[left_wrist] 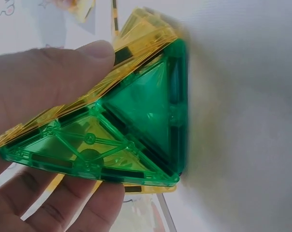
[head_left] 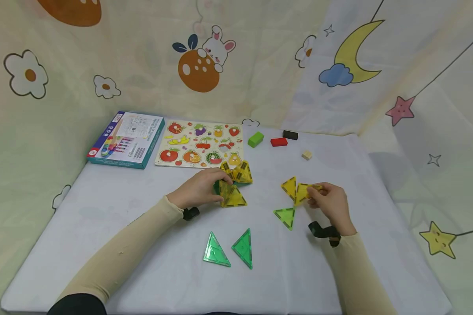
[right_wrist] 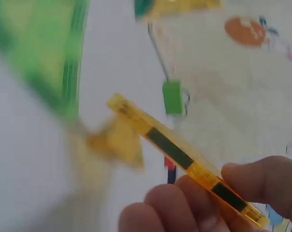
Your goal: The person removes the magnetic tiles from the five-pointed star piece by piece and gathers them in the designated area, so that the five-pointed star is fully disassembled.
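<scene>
1. White cloth covers the table (head_left: 102,210), ringed by cartoon-print curtains (head_left: 378,87); two sleeved arms are stretched across it.
2. Nearest the viewer, two green tiles (head_left: 228,249) are seen lying flat and apart, untouched; a third, paler green tile (head_left: 285,216) lies just beside the right hand.
3. A yellow tile (right_wrist: 184,157) is pinched edge-on between the thumb and curled fingers of the right hand (head_left: 331,203), raised off the cloth; another yellow triangle (head_left: 289,188) is seen touching it on the left.
4. The cluster (left_wrist: 112,125) of joined yellow and green triangles is gripped by the left hand (head_left: 199,188), thumb on top and fingers curled beneath; in the head view it sits on the cloth at mid-table, and whether it is lifted cannot be told.
5. Judged from the layout, the build looks partly done: several triangles are already joined in the cluster, while the three green tiles and the right-hand yellow pieces remain loose.
6. Farther back, a fruit puzzle board (head_left: 199,144) is shown with its pieces seated in their slots, so far as can be made out; beside it a blue box (head_left: 126,140) lies closed, its contents hidden.
7. Green (head_left: 255,139), red (head_left: 278,141), black (head_left: 290,134) and small tan (head_left: 306,155) blocks are scattered at the far edge.
</scene>
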A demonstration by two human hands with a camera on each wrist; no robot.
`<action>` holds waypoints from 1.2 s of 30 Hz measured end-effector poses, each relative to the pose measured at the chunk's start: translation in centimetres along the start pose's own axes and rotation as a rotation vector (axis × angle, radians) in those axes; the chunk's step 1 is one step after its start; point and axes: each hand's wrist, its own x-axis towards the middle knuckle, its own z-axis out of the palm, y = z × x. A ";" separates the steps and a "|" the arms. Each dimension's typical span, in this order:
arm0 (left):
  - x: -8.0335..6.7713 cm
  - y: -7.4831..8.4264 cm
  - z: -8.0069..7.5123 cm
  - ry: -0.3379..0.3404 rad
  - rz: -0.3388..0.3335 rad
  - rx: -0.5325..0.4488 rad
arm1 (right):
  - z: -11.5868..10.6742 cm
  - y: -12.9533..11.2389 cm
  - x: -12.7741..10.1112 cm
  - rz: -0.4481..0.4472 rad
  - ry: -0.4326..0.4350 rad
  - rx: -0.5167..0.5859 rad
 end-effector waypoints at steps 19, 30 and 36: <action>-0.1 0.1 0.5 0.061 0.011 -0.001 | -3.9 4.4 0.8 0.241 0.036 -0.428; 0.1 0.1 0.5 0.051 0.010 0.010 | 0.4 -0.2 1.2 -0.088 0.026 -0.288; 0.1 0.2 0.4 0.040 0.004 0.007 | 5.4 -4.0 1.2 -0.194 -0.123 -0.218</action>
